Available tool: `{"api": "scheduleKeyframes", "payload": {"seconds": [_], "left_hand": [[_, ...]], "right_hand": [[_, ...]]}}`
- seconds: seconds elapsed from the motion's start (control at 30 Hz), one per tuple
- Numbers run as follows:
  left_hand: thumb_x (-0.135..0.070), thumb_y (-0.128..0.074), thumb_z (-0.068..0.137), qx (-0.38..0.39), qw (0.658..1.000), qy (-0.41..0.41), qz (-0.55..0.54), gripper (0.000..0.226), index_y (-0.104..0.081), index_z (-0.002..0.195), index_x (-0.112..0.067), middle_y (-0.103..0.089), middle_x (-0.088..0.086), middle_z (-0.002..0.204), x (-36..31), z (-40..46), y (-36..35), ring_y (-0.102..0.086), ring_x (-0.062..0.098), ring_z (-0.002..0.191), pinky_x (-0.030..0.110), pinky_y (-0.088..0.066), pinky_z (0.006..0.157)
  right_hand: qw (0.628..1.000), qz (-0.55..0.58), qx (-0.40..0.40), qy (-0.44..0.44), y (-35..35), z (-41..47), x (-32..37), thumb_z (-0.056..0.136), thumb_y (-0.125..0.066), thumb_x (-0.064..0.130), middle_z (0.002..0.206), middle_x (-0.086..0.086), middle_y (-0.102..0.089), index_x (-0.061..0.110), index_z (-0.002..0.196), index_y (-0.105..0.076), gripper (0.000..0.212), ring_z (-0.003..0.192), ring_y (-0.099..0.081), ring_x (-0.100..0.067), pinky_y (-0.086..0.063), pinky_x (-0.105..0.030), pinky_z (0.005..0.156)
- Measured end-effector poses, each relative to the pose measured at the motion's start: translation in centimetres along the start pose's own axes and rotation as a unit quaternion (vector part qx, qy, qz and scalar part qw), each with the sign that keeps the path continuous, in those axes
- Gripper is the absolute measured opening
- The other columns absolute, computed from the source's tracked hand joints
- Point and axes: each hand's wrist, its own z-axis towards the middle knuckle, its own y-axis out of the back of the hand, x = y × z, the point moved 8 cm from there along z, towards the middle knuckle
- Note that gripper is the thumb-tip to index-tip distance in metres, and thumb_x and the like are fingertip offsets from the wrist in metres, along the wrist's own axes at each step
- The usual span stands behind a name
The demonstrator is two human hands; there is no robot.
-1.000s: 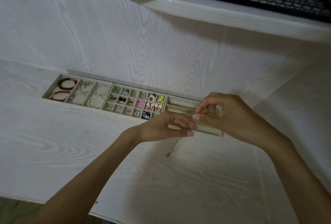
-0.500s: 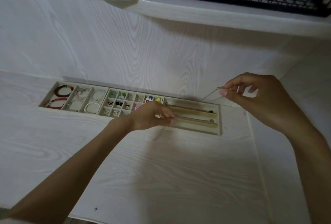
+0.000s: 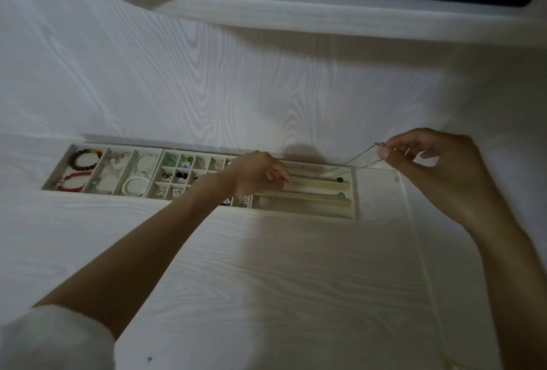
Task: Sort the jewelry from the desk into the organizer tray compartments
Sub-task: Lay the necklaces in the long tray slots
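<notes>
Hands stretch a thin necklace chain (image 3: 352, 162) taut above the organizer tray (image 3: 353, 192) on the desk (image 3: 266, 266): right hand (image 3: 438, 168) pinches the clasp end, left hand (image 3: 257, 174) pinches the other. Next, probably, lowering it straight into the long right compartment.

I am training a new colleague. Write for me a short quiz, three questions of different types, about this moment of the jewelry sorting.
1. True or false: the right hand pinches one end of a thin chain.
2. Multiple choice: the left hand is over which part of the organizer tray? A) the bracelet end B) near the left end of the long slots C) beside the tray, on the desk
3. Fill the gap: the red bracelet lies at the tray's ___ end.

Key: 1 true; 2 B; 3 left
</notes>
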Motion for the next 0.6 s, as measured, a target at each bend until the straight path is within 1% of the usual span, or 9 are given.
{"api": "scheduleKeyframes", "payload": {"seconds": [0.1,0.17,0.27,0.33,0.4,0.43,0.5,0.53,0.6], "left_hand": [[-0.030,-0.069,0.084,0.005,1.000,0.003,0.007,0.016,-0.073,0.099,-0.025,-0.072,-0.009,0.093,-0.3,0.9,-1.3,-0.066,0.005,0.087,0.029,-0.052,0.088],[-0.027,-0.068,0.085,0.011,1.000,0.003,0.013,0.015,-0.073,0.099,-0.024,-0.072,-0.009,0.094,-0.2,1.3,-2.1,-0.066,0.006,0.089,0.028,-0.052,0.088],[-0.030,-0.067,0.086,0.011,0.999,0.013,0.033,0.016,-0.073,0.100,-0.025,-0.073,-0.009,0.096,0.4,1.6,-3.2,-0.065,0.006,0.093,0.024,-0.049,0.086],[-0.029,-0.067,0.086,0.005,0.999,0.019,0.044,0.017,-0.073,0.100,-0.026,-0.073,-0.010,0.097,0.8,1.8,-3.5,-0.065,0.004,0.094,0.026,-0.049,0.088],[-0.030,-0.064,0.087,0.010,0.996,0.031,0.079,0.018,-0.072,0.104,-0.028,-0.072,-0.012,0.100,1.2,1.8,-3.8,-0.063,0.003,0.097,0.028,-0.046,0.093],[-0.030,-0.062,0.089,0.017,0.993,0.037,0.109,0.020,-0.070,0.106,-0.029,-0.071,-0.012,0.103,1.5,1.8,-4.1,-0.063,0.003,0.098,0.027,-0.043,0.093],[-0.029,-0.059,0.090,0.024,0.986,0.036,0.163,0.022,-0.069,0.110,-0.029,-0.070,-0.012,0.106,2.1,1.8,-4.4,-0.063,0.005,0.099,0.023,-0.042,0.082],[-0.028,-0.058,0.091,0.024,0.982,0.036,0.181,0.022,-0.069,0.110,-0.029,-0.070,-0.012,0.107,2.5,1.7,-4.5,-0.063,0.006,0.098,0.022,-0.041,0.078],[-0.029,-0.057,0.091,0.018,0.978,0.045,0.205,0.021,-0.069,0.110,-0.029,-0.070,-0.011,0.106,3.4,1.7,-4.4,-0.064,0.009,0.098,0.022,-0.040,0.077]], "right_hand": [[1.000,0.010,-0.010,-0.022,0.1,-0.4,-1.8,0.082,-0.067,0.033,0.083,0.012,-0.066,0.033,0.078,-0.066,0.004,0.082,-0.058,-0.001,-0.037,-0.007,0.074],[0.999,0.018,-0.016,-0.038,0.1,-0.8,-3.1,0.082,-0.068,0.031,0.083,0.010,-0.067,0.031,0.079,-0.067,0.003,0.082,-0.058,-0.003,-0.038,-0.012,0.075],[0.997,0.025,-0.026,-0.061,-0.2,-1.4,-4.9,0.082,-0.068,0.030,0.081,0.013,-0.066,0.029,0.080,-0.068,0.003,0.081,-0.058,0.000,-0.039,-0.013,0.075],[0.996,0.031,-0.032,-0.078,-0.7,-1.6,-6.3,0.082,-0.069,0.029,0.079,0.012,-0.066,0.026,0.080,-0.069,0.004,0.079,-0.058,0.000,-0.039,-0.013,0.075],[0.994,0.039,-0.034,-0.096,-1.8,-1.7,-7.7,0.082,-0.069,0.026,0.077,0.012,-0.066,0.025,0.077,-0.069,0.005,0.073,-0.057,-0.002,-0.039,-0.013,0.073],[0.993,0.040,-0.032,-0.104,-2.4,-1.6,-8.4,0.082,-0.070,0.025,0.076,0.011,-0.067,0.025,0.076,-0.069,0.007,0.071,-0.056,-0.002,-0.040,-0.012,0.071],[0.991,0.041,-0.022,-0.122,-4.0,-1.6,-9.8,0.082,-0.070,0.024,0.076,0.007,-0.068,0.024,0.076,-0.070,0.006,0.067,-0.055,-0.005,-0.040,-0.010,0.065],[0.990,0.048,-0.018,-0.135,-4.7,-1.7,-10.4,0.082,-0.070,0.024,0.076,0.003,-0.069,0.022,0.078,-0.071,0.004,0.067,-0.055,-0.006,-0.041,-0.012,0.063],[0.983,0.072,-0.024,-0.168,-5.9,-1.7,-11.8,0.082,-0.071,0.026,0.075,-0.002,-0.067,0.018,0.082,-0.073,0.008,0.067,-0.055,-0.011,-0.042,-0.015,0.063]]}}
